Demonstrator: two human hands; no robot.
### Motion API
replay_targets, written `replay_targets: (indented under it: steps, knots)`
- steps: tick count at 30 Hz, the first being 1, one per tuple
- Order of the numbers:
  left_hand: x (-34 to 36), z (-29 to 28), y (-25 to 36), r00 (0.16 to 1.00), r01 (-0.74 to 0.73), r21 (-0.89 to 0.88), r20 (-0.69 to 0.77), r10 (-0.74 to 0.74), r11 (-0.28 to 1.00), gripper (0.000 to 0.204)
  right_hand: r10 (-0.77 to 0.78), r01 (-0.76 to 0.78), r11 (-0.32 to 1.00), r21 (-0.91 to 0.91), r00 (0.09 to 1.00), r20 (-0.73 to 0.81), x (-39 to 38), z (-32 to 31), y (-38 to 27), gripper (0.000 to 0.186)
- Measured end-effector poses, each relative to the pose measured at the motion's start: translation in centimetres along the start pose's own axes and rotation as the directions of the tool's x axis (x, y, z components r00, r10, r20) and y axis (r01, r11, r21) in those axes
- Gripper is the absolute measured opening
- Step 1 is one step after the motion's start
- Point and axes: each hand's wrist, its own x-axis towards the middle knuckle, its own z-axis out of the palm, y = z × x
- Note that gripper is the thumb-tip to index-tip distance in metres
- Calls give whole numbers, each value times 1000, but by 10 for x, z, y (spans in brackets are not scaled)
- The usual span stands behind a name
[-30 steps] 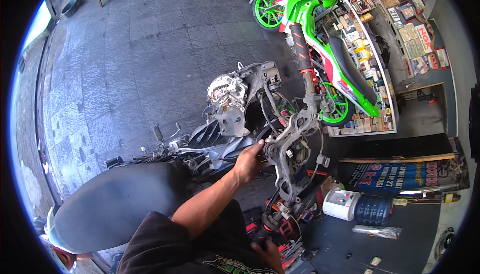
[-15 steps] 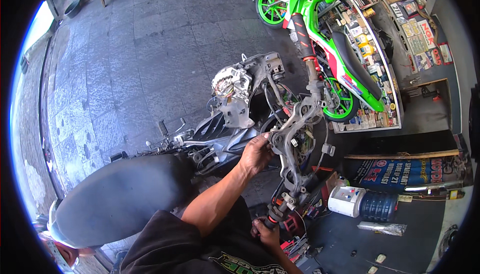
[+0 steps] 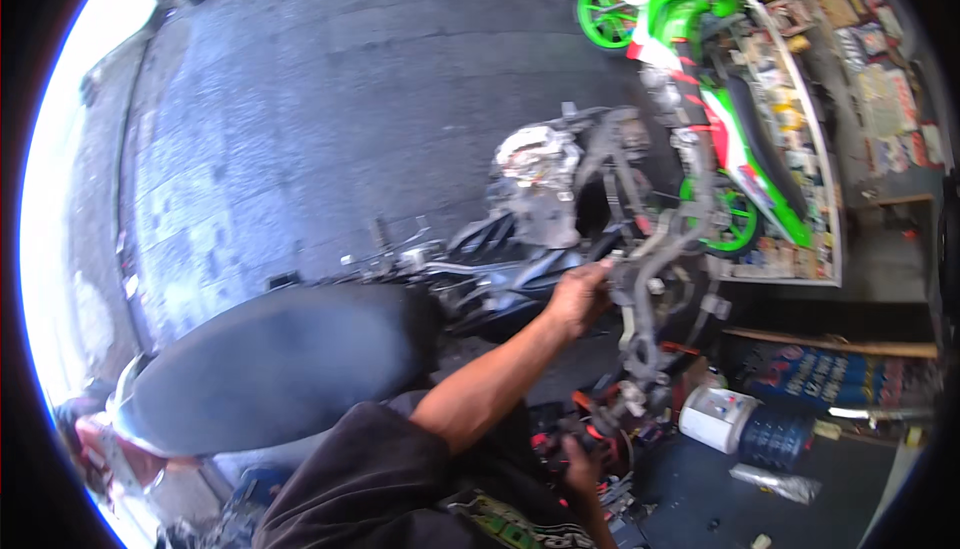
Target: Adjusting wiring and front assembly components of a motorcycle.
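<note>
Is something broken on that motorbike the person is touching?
It looks stripped: the dark motorbike has bare frame and engine parts showing. The left hand holds the frame. The green motorbike behind looks whole.

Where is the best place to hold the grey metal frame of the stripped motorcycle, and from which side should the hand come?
Probably grip the frame on its upper curved tube, coming from the seat side, as the left hand does: that tube looks bare and narrow enough to close fingers around, while the lower end is crowded with red parts.
</note>
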Motion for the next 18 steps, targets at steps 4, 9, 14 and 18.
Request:
replay_targets:
  steps: [4, 9, 14, 18]
  knots:
    - [-4, 46, -14, 996, 86, -178, 6, -86, 980, 37, -185, 282, 849, -447, 951, 250, -12, -48, 2, 38]
    - [-1, 22, -15, 996, 85, -209, 34, -80, 974, 44, -68, 794, 237, -559, 588, 806, -18, -125, 82, 39]
    - [-3, -14, 8, 932, 257, -9, -260, -251, 966, 29, 271, -274, 961, 28, 958, 92, -62, -101, 108, 43]
    - [18, -66, 62, 861, -9, 7, 509, 4, 1000, 33, 369, -383, 919, -96, 920, -134, -59, -90, 200, 33]
